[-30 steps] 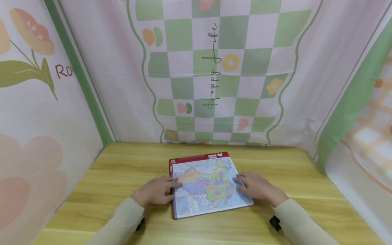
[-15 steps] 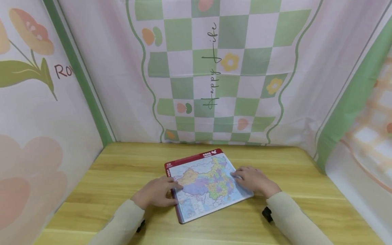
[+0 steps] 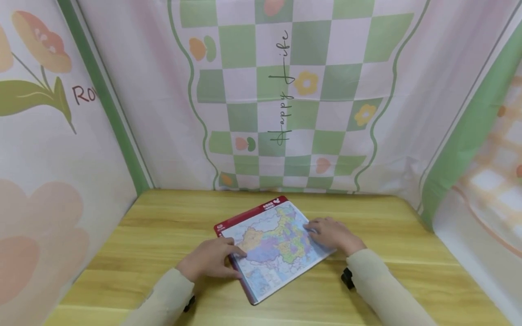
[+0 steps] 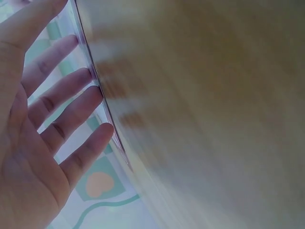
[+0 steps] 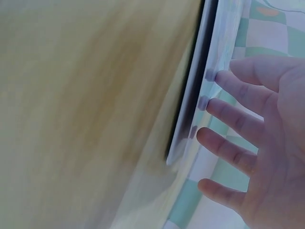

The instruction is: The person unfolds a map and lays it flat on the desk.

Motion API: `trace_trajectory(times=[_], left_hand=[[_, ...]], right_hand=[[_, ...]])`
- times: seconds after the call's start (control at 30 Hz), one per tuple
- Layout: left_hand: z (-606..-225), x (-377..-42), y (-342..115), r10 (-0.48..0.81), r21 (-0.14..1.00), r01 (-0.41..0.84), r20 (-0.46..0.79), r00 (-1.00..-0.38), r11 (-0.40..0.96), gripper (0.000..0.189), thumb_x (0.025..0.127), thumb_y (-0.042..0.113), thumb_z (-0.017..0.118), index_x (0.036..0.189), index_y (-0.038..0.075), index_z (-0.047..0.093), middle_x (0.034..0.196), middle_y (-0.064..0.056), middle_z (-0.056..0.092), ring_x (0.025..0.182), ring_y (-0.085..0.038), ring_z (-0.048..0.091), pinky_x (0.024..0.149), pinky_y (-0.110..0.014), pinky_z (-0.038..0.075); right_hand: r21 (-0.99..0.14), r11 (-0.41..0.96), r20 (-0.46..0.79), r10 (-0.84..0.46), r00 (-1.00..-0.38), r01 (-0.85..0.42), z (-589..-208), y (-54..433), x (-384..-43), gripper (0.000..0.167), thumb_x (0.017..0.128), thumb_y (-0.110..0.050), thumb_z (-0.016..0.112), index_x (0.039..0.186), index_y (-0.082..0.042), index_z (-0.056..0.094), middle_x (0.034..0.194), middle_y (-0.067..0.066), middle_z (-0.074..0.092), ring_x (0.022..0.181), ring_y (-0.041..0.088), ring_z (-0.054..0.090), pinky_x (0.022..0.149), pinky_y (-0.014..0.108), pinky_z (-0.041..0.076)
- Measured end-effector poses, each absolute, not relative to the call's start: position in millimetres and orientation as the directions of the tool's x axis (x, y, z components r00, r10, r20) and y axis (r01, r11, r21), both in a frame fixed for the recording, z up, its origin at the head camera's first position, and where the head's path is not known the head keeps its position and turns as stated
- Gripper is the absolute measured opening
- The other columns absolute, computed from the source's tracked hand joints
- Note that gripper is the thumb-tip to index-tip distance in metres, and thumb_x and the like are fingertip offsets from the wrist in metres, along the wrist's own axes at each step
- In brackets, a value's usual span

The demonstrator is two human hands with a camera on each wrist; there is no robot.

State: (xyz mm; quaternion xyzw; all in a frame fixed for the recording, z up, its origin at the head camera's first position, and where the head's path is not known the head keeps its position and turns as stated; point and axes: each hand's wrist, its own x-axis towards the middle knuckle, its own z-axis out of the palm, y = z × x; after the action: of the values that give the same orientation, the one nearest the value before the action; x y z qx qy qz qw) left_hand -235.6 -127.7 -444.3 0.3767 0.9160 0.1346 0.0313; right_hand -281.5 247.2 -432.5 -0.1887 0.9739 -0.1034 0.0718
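A thin rectangular map board (image 3: 267,253) with a red top border lies on the wooden table, turned at a slant. It carries a colourful map of China. My left hand (image 3: 212,258) touches its left edge, the index finger over the map and the thumb at the lower part of that edge. On the opposite side, the fingertips of my right hand (image 3: 334,233) rest on the map's right margin. In the left wrist view the fingers of my left hand (image 4: 47,124) are spread along the edge. The right wrist view has my right hand (image 5: 262,124) with extended fingers, two tips against the board's glossy face (image 5: 221,43).
The wooden table (image 3: 171,208) reaches back to a curtain (image 3: 281,99) with green checks and "Happy Life" lettering. Floral fabric (image 3: 53,158) hangs at the left, and more patterned fabric (image 3: 489,181) at the right. Dark wrist cameras sit under both sleeves.
The map board has turned counterclockwise on the table, its top right corner swinging left and its lower left corner coming nearer. My right hand has moved left and slightly away; the left shifts slightly.
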Motion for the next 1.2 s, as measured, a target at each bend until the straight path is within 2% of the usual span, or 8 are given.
trace_trajectory(times=[0.17,0.53,0.67,0.83,1.0,1.2], left_hand=[[-444,-234,-125,0.706,0.299,0.68,0.027,-0.708,0.67,0.052,0.079,0.061,0.077,0.119,0.026,0.075,0.086,0.012,0.052,0.069,-0.004,0.044,0.062,-0.022,0.041],[-439,-235,-123,0.707,0.372,0.659,0.011,-0.707,0.653,0.047,0.079,0.055,0.08,0.115,0.025,0.076,0.09,0.012,0.055,0.073,-0.004,0.046,0.064,-0.021,0.044],[-439,-238,-125,0.715,0.421,0.659,0.035,-0.698,0.623,0.038,0.084,0.043,0.08,0.113,0.019,0.077,0.094,0.009,0.061,0.078,-0.007,0.053,0.07,-0.022,0.048],[-438,-243,-130,0.714,0.392,0.681,0.08,-0.696,0.619,0.031,0.087,0.031,0.077,0.114,0.015,0.076,0.107,0.003,0.066,0.094,-0.011,0.057,0.088,-0.031,0.051],[-438,-251,-136,0.683,0.312,0.686,0.137,-0.717,0.657,0.034,0.09,0.025,0.074,0.12,0.01,0.072,0.119,-0.004,0.064,0.11,-0.021,0.057,0.1,-0.042,0.048],[-438,-256,-141,0.634,0.346,0.625,0.103,-0.766,0.699,0.039,0.094,0.018,0.069,0.131,0.007,0.065,0.133,-0.015,0.059,0.126,-0.035,0.052,0.107,-0.052,0.042]], right_hand=[[-0.239,0.904,-0.102,-0.386,-0.917,-0.354,-433,245,-285,0.038,0.102,-0.028,0.055,0.137,-0.012,0.063,0.143,0.019,0.053,0.132,0.047,0.043,0.104,0.071,0.032],[-0.31,0.881,-0.136,-0.413,-0.9,-0.357,-430,245,-288,0.047,0.101,-0.027,0.056,0.144,-0.008,0.054,0.151,0.022,0.044,0.138,0.051,0.033,0.109,0.071,0.024],[-0.349,0.863,-0.148,-0.435,-0.888,-0.365,-427,247,-283,0.051,0.1,-0.026,0.059,0.144,-0.003,0.052,0.15,0.026,0.042,0.138,0.052,0.032,0.112,0.067,0.024],[-0.368,0.857,-0.155,-0.439,-0.885,-0.361,-424,251,-272,0.052,0.099,-0.028,0.062,0.143,-0.002,0.053,0.149,0.027,0.042,0.138,0.05,0.035,0.112,0.065,0.027],[-0.334,0.853,-0.155,-0.47,-0.869,-0.401,-419,255,-258,0.05,0.099,-0.029,0.064,0.14,-0.002,0.056,0.146,0.028,0.046,0.135,0.05,0.038,0.11,0.064,0.03],[-0.309,0.857,-0.171,-0.477,-0.862,-0.412,-416,260,-243,0.051,0.097,-0.03,0.066,0.137,-0.001,0.058,0.141,0.029,0.05,0.131,0.051,0.043,0.108,0.065,0.033]])
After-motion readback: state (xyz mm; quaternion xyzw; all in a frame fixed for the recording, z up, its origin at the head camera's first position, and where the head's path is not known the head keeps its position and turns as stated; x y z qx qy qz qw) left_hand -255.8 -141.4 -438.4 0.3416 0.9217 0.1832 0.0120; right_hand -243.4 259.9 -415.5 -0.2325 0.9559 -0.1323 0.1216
